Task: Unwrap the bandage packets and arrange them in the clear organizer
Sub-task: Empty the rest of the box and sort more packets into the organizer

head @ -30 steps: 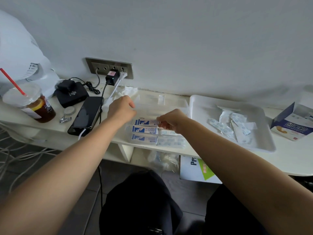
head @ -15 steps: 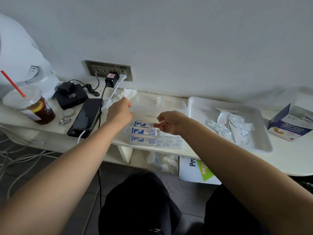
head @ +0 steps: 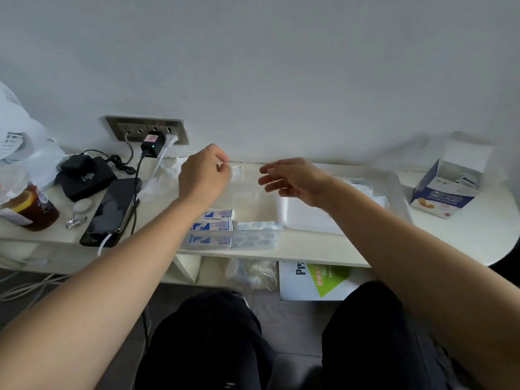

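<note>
As left hand [head: 202, 178] and right hand [head: 295, 181] hover, three blue packets [head: 212, 226] lie parallel.

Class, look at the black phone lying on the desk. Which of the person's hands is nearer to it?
Left. The left hand hovers just to the right of the phone, toward the wall. The right hand is farther right, beyond the left hand.

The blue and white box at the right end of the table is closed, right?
No. The blue and white box at the right end of the table is open, its lid flap raised; the head view shows it.
</note>
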